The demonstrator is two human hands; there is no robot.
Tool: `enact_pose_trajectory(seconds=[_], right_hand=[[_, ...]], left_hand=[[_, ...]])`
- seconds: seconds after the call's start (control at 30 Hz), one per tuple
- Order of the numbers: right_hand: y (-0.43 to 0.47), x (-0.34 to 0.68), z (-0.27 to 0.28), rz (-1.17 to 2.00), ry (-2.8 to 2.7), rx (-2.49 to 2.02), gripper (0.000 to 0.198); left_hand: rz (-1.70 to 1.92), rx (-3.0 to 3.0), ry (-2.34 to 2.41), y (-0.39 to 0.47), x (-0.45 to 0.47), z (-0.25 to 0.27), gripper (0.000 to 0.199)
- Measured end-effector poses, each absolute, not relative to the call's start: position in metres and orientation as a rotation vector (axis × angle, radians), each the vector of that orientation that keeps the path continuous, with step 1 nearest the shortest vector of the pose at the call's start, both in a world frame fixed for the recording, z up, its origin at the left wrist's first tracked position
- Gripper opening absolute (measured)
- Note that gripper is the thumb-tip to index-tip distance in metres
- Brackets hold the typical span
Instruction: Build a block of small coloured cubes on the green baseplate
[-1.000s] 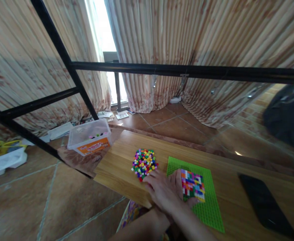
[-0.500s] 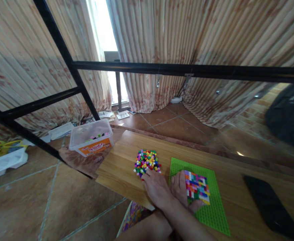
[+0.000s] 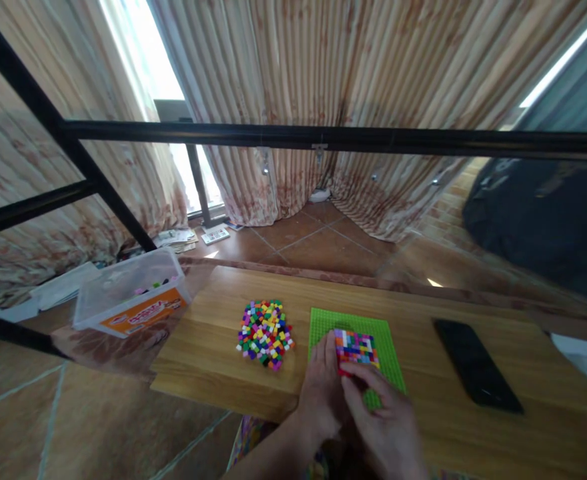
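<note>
While my left grip (image 3: 321,377) lies along the near-left side of the mosaic of small coloured bricks (image 3: 357,343), its fingers extended and close together, my right grip (image 3: 381,417) works at the lower edge of the same mosaic. Right thumb and forefinger: nearly closed, tips brought together at the lower left corner. A red brick (image 3: 344,368) shows right at those fingertips; cannot tell whether it is pinched between them or seated on the plate. Left thumb hidden from this angle; no brick visible in that grip.

Position of mosaic: on the green studded baseplate (image 3: 388,353), with bare studs showing above it and to its right. Lower part of the mosaic is covered by the right fingers. Baseplate rests on the wooden table (image 3: 198,347).

Loose bricks (image 3: 264,330), mixed colours, heaped on the table to the left of the baseplate, apart from it and from both grips. Dark flat slab (image 3: 476,363), phone-like, on the table to the right of the baseplate, not touching it. Clear plastic box (image 3: 96,307) with an orange label beyond the table's left end; some coloured pieces inside.
</note>
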State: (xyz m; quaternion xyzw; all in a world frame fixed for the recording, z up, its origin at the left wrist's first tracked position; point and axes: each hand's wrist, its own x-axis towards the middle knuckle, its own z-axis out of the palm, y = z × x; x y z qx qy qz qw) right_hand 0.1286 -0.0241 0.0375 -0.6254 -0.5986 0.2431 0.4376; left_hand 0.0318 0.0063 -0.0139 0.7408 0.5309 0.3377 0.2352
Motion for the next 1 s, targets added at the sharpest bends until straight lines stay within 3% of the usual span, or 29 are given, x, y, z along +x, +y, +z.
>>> enact_pose_trajectory(seconds=[0.07,0.17,1.0], right_hand=[[-0.030,0.154,0.030,0.596,-1.280,-1.695,0.026],[-0.034,0.178,0.020,0.634,-1.064,-1.799,0.033],[-0.022,0.170,0.010,0.767,-0.810,-1.798,0.035]], left_hand=[[0.913,2.032,1.414,0.009,0.028,-0.017,0.079],[0.879,1.995,1.431,0.010,0.028,-0.018,0.087],[0.852,2.055,1.466,0.010,0.029,-0.016,0.082]])
